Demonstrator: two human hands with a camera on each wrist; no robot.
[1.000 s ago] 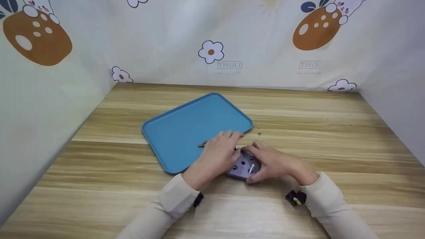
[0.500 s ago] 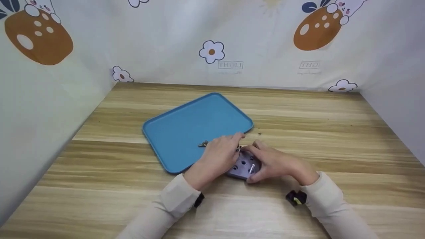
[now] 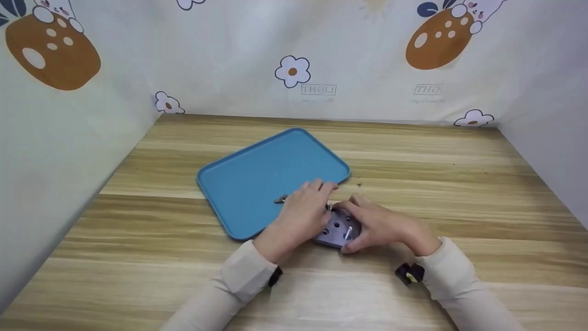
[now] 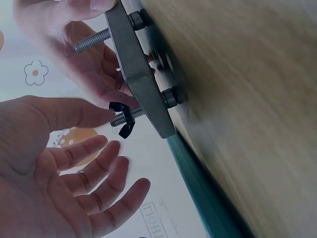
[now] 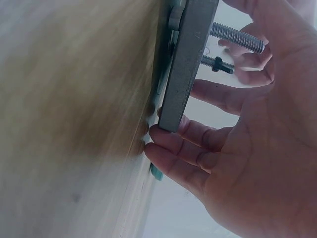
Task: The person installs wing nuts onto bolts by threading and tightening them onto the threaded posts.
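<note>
A grey metal plate with several holes is held on edge-level just above or on the table; my right hand grips its right side between thumb and fingers. Two threaded bolts pass through it, heads underneath. One bolt stands bare. On the other sits a dark wing nut, partway along the thread. My left hand is at the plate's left side, its thumb tip touching the wing nut. The other left fingers are spread, loosely bent and apart from the nut. From the head view this hand hides the nut mostly.
A blue tray lies at an angle behind and left of the plate. Small brass-coloured hardware lies in it, partly hidden by the left hand. The wooden table meets a patterned cloth wall at the back.
The left fingers dip and curl half a second ago, then lift and spread again now. The right hand and the plate stay in place.
</note>
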